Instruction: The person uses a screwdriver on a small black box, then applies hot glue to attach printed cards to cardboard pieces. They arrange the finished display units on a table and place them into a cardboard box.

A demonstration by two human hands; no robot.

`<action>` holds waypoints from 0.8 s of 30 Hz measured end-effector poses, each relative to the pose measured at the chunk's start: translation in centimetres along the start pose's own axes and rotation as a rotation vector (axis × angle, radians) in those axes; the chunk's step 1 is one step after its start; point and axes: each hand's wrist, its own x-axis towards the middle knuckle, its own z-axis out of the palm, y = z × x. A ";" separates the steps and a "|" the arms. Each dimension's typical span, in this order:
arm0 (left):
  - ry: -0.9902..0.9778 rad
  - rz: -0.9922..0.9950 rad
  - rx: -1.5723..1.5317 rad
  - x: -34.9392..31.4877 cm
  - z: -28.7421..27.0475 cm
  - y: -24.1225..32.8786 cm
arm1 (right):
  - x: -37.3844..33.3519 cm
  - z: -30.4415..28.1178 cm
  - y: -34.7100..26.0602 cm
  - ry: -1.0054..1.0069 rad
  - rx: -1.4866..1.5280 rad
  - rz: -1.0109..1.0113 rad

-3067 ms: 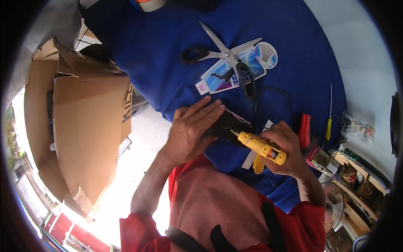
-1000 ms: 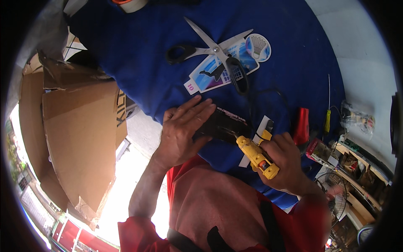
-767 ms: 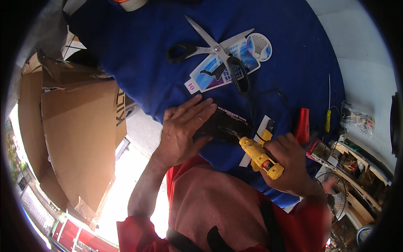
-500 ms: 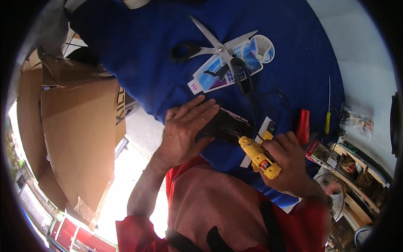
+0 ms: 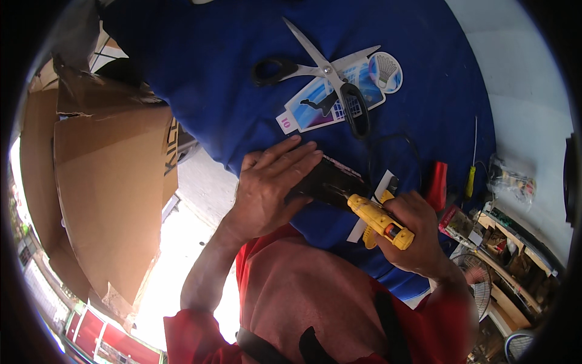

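A black flat piece (image 5: 332, 185) is lying just right of the middle of the frame, its left end hiding under a hand. Beneath it the blue cloth-covered table (image 5: 230, 79) is spreading across the upper and middle part of the frame. A brown cardboard box (image 5: 109, 194) is standing at the left of the frame. Near the centre, the left grip (image 5: 267, 188) is resting flat on the black piece, fingers stretching out, thumb spreading apart, not closing around anything. Right of centre, the right grip (image 5: 417, 225) is curling firmly around a yellow glue gun. At upper centre, scissors (image 5: 328, 70) with black handles are lying wide apart across a blue-and-white card (image 5: 312, 112). The yellow glue gun (image 5: 377, 218) is pointing its nozzle up and left at the black piece; whether the tip is touching, I cannot tell. A white strip (image 5: 357, 229) is lying partly behind it. Farther right, a red object (image 5: 436, 185) is lying near a yellow-handled screwdriver (image 5: 470, 182).
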 end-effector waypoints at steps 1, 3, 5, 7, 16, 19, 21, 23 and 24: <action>0.001 0.003 0.002 0.0 0.0 0.0 | 0.0 0.0 0.0 -0.004 -0.005 0.003; 0.004 0.006 0.003 0.0 0.0 -0.1 | 0.1 -0.1 -0.2 -0.002 -0.018 -0.001; 0.005 0.005 0.004 0.0 0.1 -0.1 | 0.2 -0.2 -0.5 0.012 -0.044 -0.001; 0.009 0.007 0.005 0.0 0.1 0.0 | 0.2 -0.3 -0.9 0.025 -0.075 -0.003; 0.024 0.004 0.037 0.1 0.0 0.2 | -0.1 -0.4 -0.7 -0.030 -0.047 0.036; 0.023 0.001 0.037 0.1 0.0 0.2 | -0.2 -0.5 -0.7 -0.037 -0.033 0.034; 0.024 0.000 0.037 0.1 0.1 0.2 | -0.2 -0.5 -0.9 -0.010 -0.061 0.038; 0.024 0.001 0.036 0.1 0.1 0.2 | -0.2 -0.5 -1.2 0.011 -0.077 0.029; 0.024 0.001 0.034 0.1 0.1 0.1 | -0.1 -0.6 -1.4 0.022 -0.085 0.027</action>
